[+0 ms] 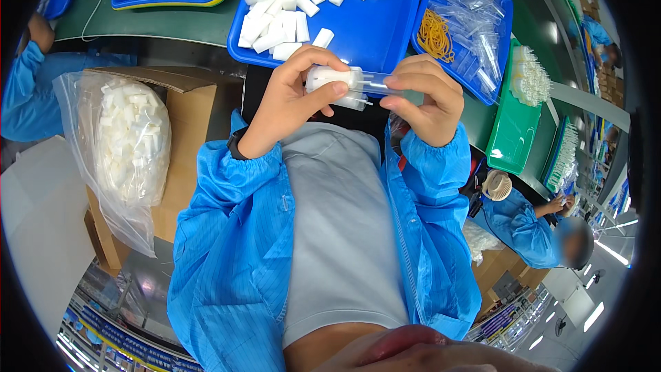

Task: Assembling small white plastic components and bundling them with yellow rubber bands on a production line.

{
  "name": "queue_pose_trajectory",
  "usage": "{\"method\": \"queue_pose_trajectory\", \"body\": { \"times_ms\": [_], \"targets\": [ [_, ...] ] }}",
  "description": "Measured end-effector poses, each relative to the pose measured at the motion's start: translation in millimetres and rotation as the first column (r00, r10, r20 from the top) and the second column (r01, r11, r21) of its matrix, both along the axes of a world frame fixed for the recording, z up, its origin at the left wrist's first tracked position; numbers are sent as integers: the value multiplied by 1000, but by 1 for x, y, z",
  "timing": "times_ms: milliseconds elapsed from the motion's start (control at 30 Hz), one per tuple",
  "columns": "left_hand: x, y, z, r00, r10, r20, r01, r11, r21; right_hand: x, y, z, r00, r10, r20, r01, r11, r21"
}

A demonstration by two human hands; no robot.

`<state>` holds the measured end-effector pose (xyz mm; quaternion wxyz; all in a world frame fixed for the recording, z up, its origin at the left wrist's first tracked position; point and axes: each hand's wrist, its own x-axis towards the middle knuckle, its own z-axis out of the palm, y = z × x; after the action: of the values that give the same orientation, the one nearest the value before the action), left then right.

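Just beyond my chest, near the front edge of a blue tray (385, 24), my two hands meet. My left hand (288, 100) is closed around white plastic pieces (355, 77), pinched between thumb and fingers. A clear plastic tube (375, 83) adjoins their right end, and my right hand (434, 100) pinches its far end between thumb and fingertips. Whether the tube goes over the white pieces or only touches them, I cannot tell. A second clear part (354, 102) shows just below. Many short white blocks (275, 24) lie heaped in the blue tray.
Right of the tray, another blue tray holds clear tubes (471, 0) and yellow rubber bands (436, 36). Farther right, a green tray (513, 138) carries white bristly pieces (530, 76). At left, a bag of white blocks (134, 138) sits in a cardboard box (189, 120). Co-workers flank me.
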<state>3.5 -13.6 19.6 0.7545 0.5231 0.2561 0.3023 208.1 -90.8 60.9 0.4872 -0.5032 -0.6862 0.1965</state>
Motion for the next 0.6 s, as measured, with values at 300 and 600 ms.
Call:
{"method": "queue_pose_trajectory", "body": {
  "times_ms": [300, 600],
  "targets": [
    [-8, 13, 0, 978, 8, 210, 77, 916, -393, 5, -1, 0, 993, -65, 94, 74, 993, -97],
    [-14, 7, -33, 914, -23, 404, 256, 807, -533, -5, 6, -2, 998, -24, 56, 24, 1000, 1]
  ]
}}
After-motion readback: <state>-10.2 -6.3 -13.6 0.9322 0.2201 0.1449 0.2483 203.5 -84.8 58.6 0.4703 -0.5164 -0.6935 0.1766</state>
